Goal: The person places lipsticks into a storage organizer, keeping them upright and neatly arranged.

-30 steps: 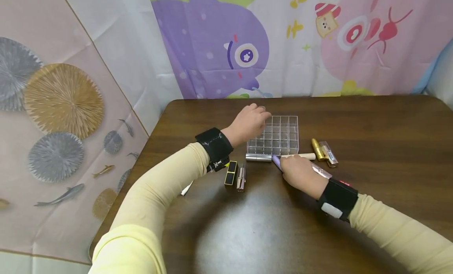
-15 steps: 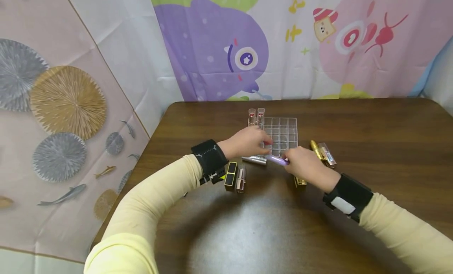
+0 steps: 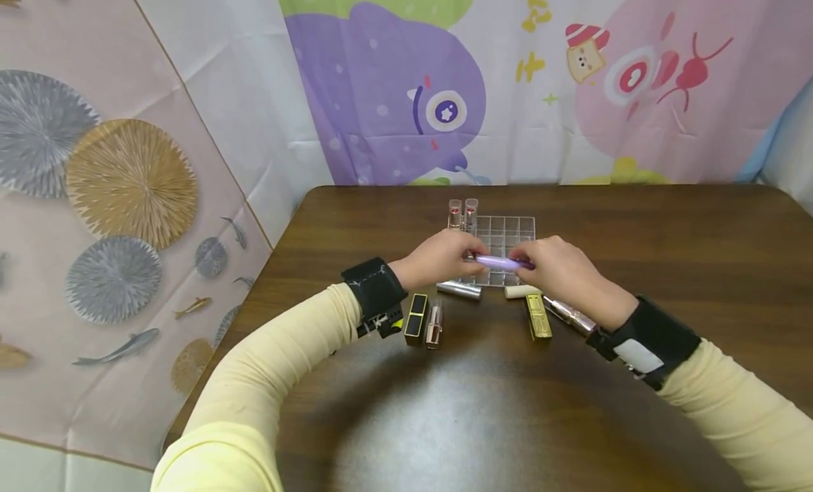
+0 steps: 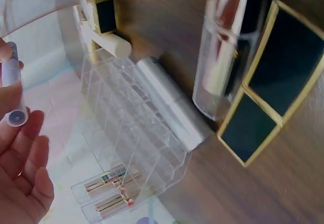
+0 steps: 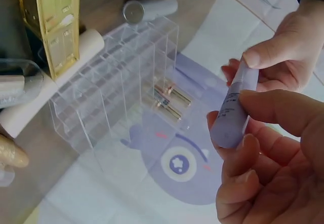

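Observation:
A slim purple tube (image 3: 498, 262), perhaps a lip gloss, lies level above the clear divided organizer (image 3: 522, 227). My left hand (image 3: 441, 255) pinches its left end, and my right hand (image 3: 562, 273) grips the other end between thumb and fingers. In the right wrist view small print shows on the purple tube (image 5: 230, 112). Two clear-capped lipsticks, one left (image 3: 454, 213) and one right (image 3: 471, 213), stand in the organizer's back left compartments. Many other compartments show bare walls; both hands hide some.
Before the organizer lie a silver tube (image 3: 459, 289) and a cream tube (image 3: 522, 291). Nearer are a black-and-gold lipstick (image 3: 416, 317), a clear-capped lipstick (image 3: 435, 324), a gold lipstick (image 3: 538, 317) and a rose-gold tube (image 3: 571, 315). A patterned curtain (image 3: 527, 125) hangs behind.
My right hand has lifted the purple tube off the table. My left hand has come from the organizer's back left corner to the tube's other end. The silver tube has shifted slightly.

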`<action>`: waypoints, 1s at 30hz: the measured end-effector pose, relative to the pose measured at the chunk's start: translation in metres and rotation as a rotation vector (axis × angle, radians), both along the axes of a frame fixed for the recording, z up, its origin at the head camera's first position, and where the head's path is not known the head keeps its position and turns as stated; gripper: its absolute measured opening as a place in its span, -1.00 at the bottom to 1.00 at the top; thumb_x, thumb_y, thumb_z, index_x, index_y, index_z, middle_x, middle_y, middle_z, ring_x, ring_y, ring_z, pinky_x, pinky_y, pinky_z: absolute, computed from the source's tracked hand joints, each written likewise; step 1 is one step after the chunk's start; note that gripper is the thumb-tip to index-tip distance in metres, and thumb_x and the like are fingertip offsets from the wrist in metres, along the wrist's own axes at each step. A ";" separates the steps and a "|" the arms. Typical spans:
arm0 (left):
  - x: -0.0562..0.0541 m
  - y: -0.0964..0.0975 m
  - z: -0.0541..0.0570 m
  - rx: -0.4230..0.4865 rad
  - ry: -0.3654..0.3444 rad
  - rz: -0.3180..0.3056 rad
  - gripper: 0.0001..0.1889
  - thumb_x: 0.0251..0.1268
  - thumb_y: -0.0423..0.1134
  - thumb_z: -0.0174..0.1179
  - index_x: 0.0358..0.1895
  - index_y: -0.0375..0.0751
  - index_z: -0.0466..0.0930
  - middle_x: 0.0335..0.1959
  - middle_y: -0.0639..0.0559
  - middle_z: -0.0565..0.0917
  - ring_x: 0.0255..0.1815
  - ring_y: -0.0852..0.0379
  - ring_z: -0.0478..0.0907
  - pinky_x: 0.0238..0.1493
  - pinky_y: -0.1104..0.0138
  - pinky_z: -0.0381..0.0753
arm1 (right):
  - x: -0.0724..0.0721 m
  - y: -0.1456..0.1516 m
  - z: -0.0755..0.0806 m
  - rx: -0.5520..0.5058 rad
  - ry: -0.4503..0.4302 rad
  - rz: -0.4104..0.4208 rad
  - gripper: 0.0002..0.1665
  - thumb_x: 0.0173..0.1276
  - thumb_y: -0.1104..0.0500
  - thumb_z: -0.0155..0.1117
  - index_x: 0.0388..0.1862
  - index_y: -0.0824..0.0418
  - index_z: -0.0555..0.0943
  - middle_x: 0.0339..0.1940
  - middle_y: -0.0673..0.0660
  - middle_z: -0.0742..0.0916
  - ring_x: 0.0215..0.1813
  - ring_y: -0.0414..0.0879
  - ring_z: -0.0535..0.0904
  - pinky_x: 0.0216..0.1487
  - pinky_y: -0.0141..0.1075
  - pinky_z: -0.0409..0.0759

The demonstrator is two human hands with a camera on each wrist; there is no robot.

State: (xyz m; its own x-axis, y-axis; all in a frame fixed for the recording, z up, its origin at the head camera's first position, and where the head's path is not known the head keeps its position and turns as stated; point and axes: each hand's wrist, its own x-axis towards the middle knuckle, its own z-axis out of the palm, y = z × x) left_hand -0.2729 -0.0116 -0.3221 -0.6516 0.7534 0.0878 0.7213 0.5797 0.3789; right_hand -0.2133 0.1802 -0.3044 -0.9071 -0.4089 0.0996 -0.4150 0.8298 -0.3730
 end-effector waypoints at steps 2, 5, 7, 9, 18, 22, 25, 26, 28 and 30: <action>0.000 -0.001 0.001 0.081 -0.078 0.039 -0.81 0.15 -0.19 0.25 -0.19 -0.16 0.67 -0.43 0.09 0.64 -0.53 0.27 0.38 -0.46 0.50 0.32 | 0.000 0.000 0.002 -0.017 -0.004 -0.010 -0.84 0.19 0.30 0.23 -0.25 0.31 0.65 -0.46 0.12 0.68 -0.55 -0.13 0.41 -0.55 -0.33 0.30; 0.002 -0.003 0.003 0.184 -0.144 0.083 -0.78 0.12 -0.19 0.27 -0.17 -0.17 0.68 -0.46 0.07 0.63 -0.58 0.27 0.34 -0.51 0.52 0.27 | -0.002 0.002 0.005 -0.040 -0.023 -0.023 -0.82 0.20 0.29 0.23 -0.22 0.32 0.65 -0.43 0.15 0.69 -0.55 -0.12 0.41 -0.55 -0.34 0.30; 0.001 -0.003 0.007 0.214 -0.156 0.104 -0.77 0.11 -0.18 0.28 -0.17 -0.16 0.68 -0.47 0.08 0.61 -0.57 0.26 0.34 -0.50 0.51 0.28 | -0.003 0.003 0.007 -0.053 -0.026 -0.026 -0.81 0.20 0.29 0.23 -0.20 0.34 0.64 -0.41 0.16 0.69 -0.54 -0.11 0.42 -0.55 -0.32 0.32; 0.001 -0.002 0.013 0.227 -0.151 0.126 -0.76 0.10 -0.18 0.29 -0.16 -0.16 0.68 -0.48 0.08 0.59 -0.54 0.25 0.35 -0.48 0.50 0.29 | -0.004 0.005 0.011 -0.057 -0.018 -0.026 -0.77 0.20 0.29 0.24 -0.17 0.36 0.62 -0.36 0.20 0.69 -0.47 -0.08 0.49 -0.49 -0.27 0.39; -0.015 0.007 0.055 0.256 -0.065 0.212 -0.70 0.10 -0.19 0.29 -0.10 -0.22 0.65 -0.38 0.01 0.62 -0.45 0.23 0.45 -0.41 0.49 0.34 | -0.005 0.032 0.028 -0.074 0.034 -0.116 -0.60 0.20 0.27 0.23 0.01 0.44 0.51 -0.04 0.39 0.61 -0.18 0.17 0.57 -0.18 0.00 0.48; -0.026 0.010 0.072 0.282 -0.049 0.277 -0.73 0.06 -0.21 0.32 -0.15 -0.23 0.64 -0.37 0.00 0.65 -0.49 0.22 0.48 -0.45 0.49 0.33 | -0.004 0.041 0.027 -0.067 0.023 -0.132 -0.56 0.19 0.27 0.21 0.04 0.45 0.49 -0.05 0.40 0.60 -0.14 0.18 0.54 -0.15 0.01 0.46; -0.036 0.012 0.082 0.268 -0.011 0.302 -0.75 0.06 -0.23 0.31 -0.18 -0.24 0.64 -0.36 0.00 0.66 -0.44 0.21 0.48 -0.40 0.48 0.34 | -0.004 0.044 0.025 -0.058 0.039 -0.127 -0.59 0.19 0.28 0.21 0.01 0.45 0.51 -0.08 0.40 0.62 -0.14 0.18 0.55 -0.15 0.00 0.45; -0.040 0.013 0.085 0.250 0.008 0.306 -0.76 0.06 -0.24 0.31 -0.18 -0.23 0.64 -0.35 0.01 0.66 -0.41 0.22 0.48 -0.35 0.49 0.35 | -0.005 0.045 0.025 -0.058 0.043 -0.123 -0.60 0.18 0.29 0.21 0.00 0.45 0.52 -0.10 0.40 0.62 -0.15 0.18 0.55 -0.15 0.00 0.45; -0.046 0.014 0.091 0.209 0.037 0.303 -0.76 0.07 -0.26 0.28 -0.17 -0.23 0.65 -0.32 0.02 0.66 -0.33 0.23 0.49 -0.27 0.49 0.37 | -0.005 0.046 0.024 -0.057 0.059 -0.120 -0.61 0.17 0.29 0.21 -0.01 0.45 0.53 -0.11 0.39 0.63 -0.16 0.17 0.56 -0.16 0.01 0.45; -0.051 0.015 0.096 0.152 0.058 0.300 -0.75 0.09 -0.27 0.25 -0.13 -0.21 0.65 -0.29 0.02 0.65 -0.31 0.23 0.47 -0.23 0.48 0.38 | -0.005 0.047 0.025 -0.055 0.068 -0.119 -0.62 0.17 0.30 0.21 -0.03 0.45 0.53 -0.12 0.39 0.64 -0.16 0.18 0.56 -0.16 0.01 0.46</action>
State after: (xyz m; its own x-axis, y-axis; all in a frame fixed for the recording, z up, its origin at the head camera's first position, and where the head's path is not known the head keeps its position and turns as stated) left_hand -0.3241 0.0033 -0.2258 -0.8329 0.5045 0.2276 0.5501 0.7092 0.4410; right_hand -0.2187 0.2274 -0.2797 -0.9391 -0.2915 0.1818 -0.3411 0.8537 -0.3934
